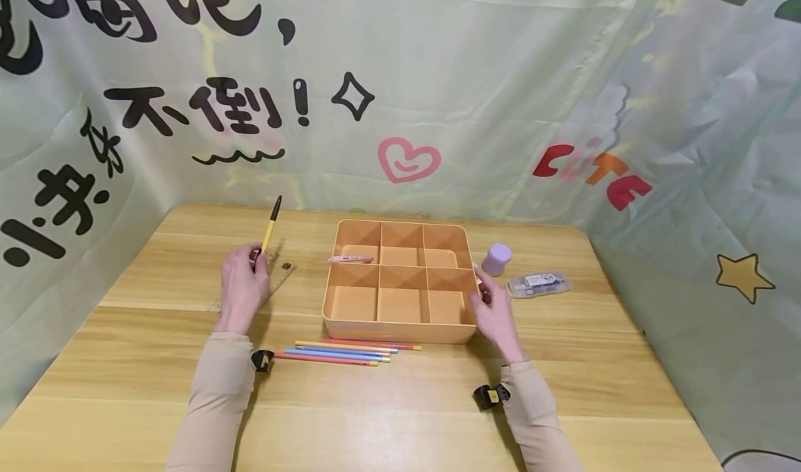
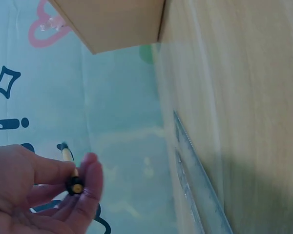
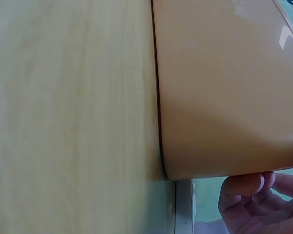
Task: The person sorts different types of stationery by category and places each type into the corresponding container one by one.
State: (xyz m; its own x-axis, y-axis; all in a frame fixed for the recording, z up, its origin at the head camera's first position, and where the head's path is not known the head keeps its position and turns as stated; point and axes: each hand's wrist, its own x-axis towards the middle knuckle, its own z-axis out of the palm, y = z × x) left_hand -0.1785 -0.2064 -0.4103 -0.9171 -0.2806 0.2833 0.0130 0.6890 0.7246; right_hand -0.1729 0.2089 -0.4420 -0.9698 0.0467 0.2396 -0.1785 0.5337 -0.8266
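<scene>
My left hand (image 1: 244,288) pinches a yellow pen (image 1: 269,233) with a black end, held upright over the left side of the table. Below that hand lies a clear ruler or set square (image 1: 284,275), which shows as two transparent edges in the left wrist view. My right hand (image 1: 496,312) touches the right wall of an orange six-compartment organizer box (image 1: 400,331), its fingers loosely bent at the corner in the right wrist view. Across the box's left compartments rests a pink pen (image 1: 350,258).
Several coloured pencils (image 1: 341,352) lie along the box's front. Right of the box are a purple round container (image 1: 497,258) and a clear case (image 1: 538,284) with contents. A printed cloth (image 1: 463,96) hangs behind the wooden table (image 1: 375,423).
</scene>
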